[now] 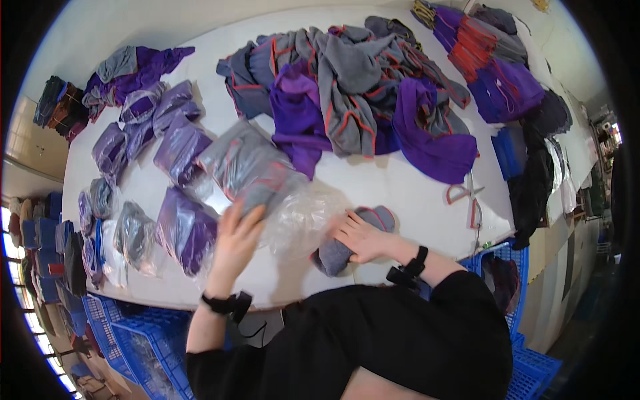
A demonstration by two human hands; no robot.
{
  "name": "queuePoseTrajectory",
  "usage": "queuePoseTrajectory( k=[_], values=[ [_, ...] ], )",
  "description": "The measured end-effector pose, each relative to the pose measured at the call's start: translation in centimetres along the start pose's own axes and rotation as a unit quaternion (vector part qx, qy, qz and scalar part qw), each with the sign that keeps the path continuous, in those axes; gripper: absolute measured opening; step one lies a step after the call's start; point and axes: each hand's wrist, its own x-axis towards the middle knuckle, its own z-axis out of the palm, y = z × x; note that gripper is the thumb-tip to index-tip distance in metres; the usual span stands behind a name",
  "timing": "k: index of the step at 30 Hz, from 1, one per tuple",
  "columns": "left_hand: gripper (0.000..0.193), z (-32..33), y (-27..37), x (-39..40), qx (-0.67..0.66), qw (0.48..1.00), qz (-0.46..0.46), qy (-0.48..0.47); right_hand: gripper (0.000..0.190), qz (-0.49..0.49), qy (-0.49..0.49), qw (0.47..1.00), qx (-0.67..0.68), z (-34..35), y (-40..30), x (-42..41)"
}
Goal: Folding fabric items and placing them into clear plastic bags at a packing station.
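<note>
My right hand [364, 240] lies over a folded grey cloth with red edging [336, 257], its thumb at the near edge and its fingers across the top. To the left, my left hand [239, 240] is blurred, its fingers spread at the near end of a grey cloth in a clear plastic bag [250, 155]. Whether those fingertips press on the bag or hover over it is hard to tell. Between the hands, a crumpled clear plastic bag [300, 217] lies on the white table [420, 225].
Bagged purple cloths [185, 230] and a bagged grey cloth [134, 235] lie at the left. A loose heap of grey and purple cloths [345, 75] covers the far side. Scissors with red-edged handles [467, 195] lie at the right. Blue plastic crates [150, 345] stand below the table.
</note>
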Motion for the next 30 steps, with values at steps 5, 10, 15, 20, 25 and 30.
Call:
queuePoseTrajectory(
  k=[5,10,15,20,25,30],
  values=[
    [0.043,6.3,5.1,-3.2,0.091,0.994,-0.064,-0.020,0.062,0.002,0.001,0.996,-0.089,2.4,-0.7,-1.6],
    [0.054,7.8,10.0,-3.6,-0.122,0.984,-0.120,0.054,0.052,0.111,-0.044,0.992,-0.029,2.4,-0.9,-1.7],
    [0.038,12.1,9.6,-2.9,-0.269,0.909,-0.318,-0.001,0.040,0.277,0.125,0.893,0.333,-1.5,0.8,-3.3],
    [0.024,13.3,9.6,-3.7,-0.221,0.928,-0.288,0.086,0.060,0.284,0.237,0.500,0.783,-1.9,0.1,-5.7],
    [0.019,12.5,9.7,-2.0,-0.062,0.967,-0.245,0.034,0.072,0.277,0.141,0.609,0.730,1.2,-1.6,-4.8],
    [0.020,9.5,8.7,-3.1,-0.764,0.459,-0.447,0.079,0.079,0.081,0.259,0.483,0.833,-2.8,-1.9,-5.6]
  ],
)
